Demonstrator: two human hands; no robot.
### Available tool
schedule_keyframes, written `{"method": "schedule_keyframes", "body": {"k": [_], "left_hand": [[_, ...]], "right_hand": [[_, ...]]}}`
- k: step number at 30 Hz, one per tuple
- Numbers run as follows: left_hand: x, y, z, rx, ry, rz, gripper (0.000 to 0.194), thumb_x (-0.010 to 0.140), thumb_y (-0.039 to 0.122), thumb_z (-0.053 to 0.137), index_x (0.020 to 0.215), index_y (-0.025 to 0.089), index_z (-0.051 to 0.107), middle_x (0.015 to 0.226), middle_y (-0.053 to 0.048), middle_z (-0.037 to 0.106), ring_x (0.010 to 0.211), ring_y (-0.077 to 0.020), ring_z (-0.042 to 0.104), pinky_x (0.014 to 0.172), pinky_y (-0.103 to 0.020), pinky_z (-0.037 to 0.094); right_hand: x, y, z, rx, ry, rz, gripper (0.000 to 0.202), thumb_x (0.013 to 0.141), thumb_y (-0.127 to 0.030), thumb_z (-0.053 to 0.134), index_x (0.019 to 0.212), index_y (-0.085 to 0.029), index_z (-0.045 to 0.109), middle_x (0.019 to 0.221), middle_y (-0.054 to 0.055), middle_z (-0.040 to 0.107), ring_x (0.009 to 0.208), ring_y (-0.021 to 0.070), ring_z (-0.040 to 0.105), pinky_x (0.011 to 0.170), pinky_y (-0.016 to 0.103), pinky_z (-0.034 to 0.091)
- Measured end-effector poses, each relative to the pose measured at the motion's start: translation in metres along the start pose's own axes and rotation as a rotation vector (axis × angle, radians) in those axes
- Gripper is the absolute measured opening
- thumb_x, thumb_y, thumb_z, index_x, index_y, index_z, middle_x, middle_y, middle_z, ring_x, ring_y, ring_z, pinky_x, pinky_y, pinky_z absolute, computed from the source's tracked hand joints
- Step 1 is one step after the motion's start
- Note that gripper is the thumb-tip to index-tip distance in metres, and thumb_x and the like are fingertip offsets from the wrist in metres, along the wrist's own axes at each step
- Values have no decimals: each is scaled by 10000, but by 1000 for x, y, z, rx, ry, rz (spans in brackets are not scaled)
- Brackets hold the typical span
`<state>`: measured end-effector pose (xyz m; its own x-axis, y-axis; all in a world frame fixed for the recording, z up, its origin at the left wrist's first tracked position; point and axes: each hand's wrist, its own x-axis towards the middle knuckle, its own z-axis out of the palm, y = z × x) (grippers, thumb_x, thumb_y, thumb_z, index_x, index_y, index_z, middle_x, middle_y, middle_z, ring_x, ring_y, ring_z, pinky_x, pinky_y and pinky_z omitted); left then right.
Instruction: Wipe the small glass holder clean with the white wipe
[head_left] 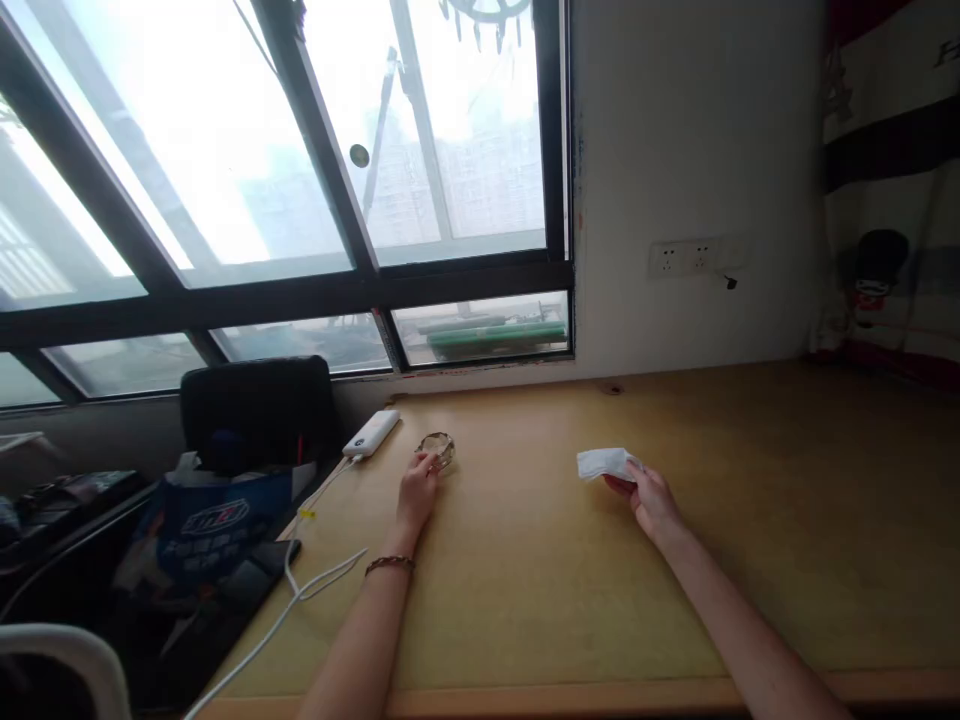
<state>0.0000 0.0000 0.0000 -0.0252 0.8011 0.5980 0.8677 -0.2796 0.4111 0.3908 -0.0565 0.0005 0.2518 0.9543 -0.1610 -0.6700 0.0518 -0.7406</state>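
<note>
Left hand [417, 492] touches glass dish [437, 447] (contents unclear); right hand [651, 497] grips tissue [604, 463].

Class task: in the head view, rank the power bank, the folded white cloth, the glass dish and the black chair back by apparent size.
1. black chair back
2. folded white cloth and power bank: look alike, so unranked
3. glass dish

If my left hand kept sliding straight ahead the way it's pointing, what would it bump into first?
The left hand already has its fingertips at the small glass dish, so it would meet that first. Beyond the dish the desk looks free up to the window wall, though depth is unclear.
</note>
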Motion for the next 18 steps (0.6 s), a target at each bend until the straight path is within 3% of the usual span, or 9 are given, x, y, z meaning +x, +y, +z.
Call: {"method": "schedule_keyframes", "body": {"k": [5, 10, 15, 18], "left_hand": [[-1, 6, 4, -15, -89, 2, 268, 729, 180, 418, 945, 202, 575, 1013, -46, 539, 902, -194, 538, 807, -327, 443], [-1, 10, 6, -51, -95, -21, 268, 715, 190, 430, 930, 212, 590, 1029, -34, 550, 896, -190, 550, 820, -326, 442], [-3, 11, 10, -82, -71, -52, 290, 696, 182, 451, 954, 187, 582, 1044, -48, 547, 684, -142, 578, 745, -309, 476], [-5, 13, 14, -123, -98, -46, 357, 684, 162, 474, 1035, 175, 538, 1108, -64, 508, 659, -121, 575, 749, -301, 480]], "right_hand": [[2, 1, -4, 13, 12, 12, 209, 564, -199, 674, 744, -130, 594, 732, 49, 672, 648, 176, 623, 625, 324, 532], [1, 4, -3, -13, 11, 24, 216, 561, -207, 673, 748, -131, 596, 731, 55, 673, 656, 190, 626, 625, 338, 531], [-1, 2, -1, -13, -4, 31, 203, 575, -215, 663, 749, -133, 597, 726, 53, 674, 657, 188, 629, 638, 330, 527], [-2, 1, 0, -14, -7, 32, 199, 582, -213, 655, 755, -130, 599, 715, 58, 675, 635, 190, 630, 621, 326, 525]]}}
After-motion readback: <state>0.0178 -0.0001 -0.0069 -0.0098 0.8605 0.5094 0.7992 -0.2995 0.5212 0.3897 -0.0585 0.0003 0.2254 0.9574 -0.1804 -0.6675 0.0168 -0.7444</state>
